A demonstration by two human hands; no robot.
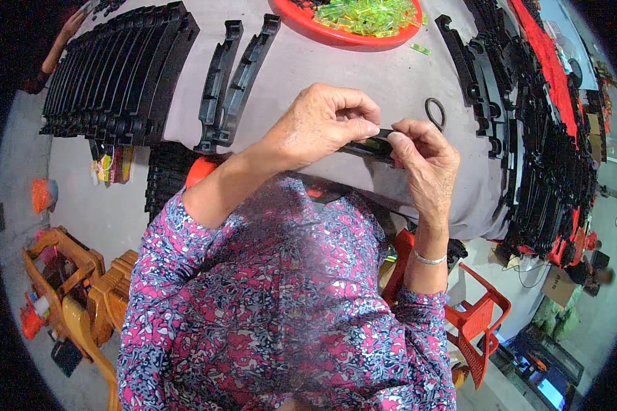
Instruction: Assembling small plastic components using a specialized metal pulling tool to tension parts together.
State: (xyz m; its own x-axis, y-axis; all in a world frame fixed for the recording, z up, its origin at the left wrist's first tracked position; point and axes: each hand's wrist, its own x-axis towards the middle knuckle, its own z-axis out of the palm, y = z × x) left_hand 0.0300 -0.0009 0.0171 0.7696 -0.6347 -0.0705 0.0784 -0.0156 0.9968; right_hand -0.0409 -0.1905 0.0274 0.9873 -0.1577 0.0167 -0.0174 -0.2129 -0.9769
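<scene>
Left hand and right hand: turned inward, thumb and fingers pinching one black part between them. Grey tabletop: under the grip. Red basin: beyond it. Black strips: rowed to its left. Red chair: right of it, lower down.

Pink-and-Navy Print Amid Grey and Black

The shirt mixes pink, navy, grey and white in a busy print. The tablecloth is plain pale grey, the held strip black, the basin red, its clips translucent yellow-green, the bracelet silvery.
</scene>
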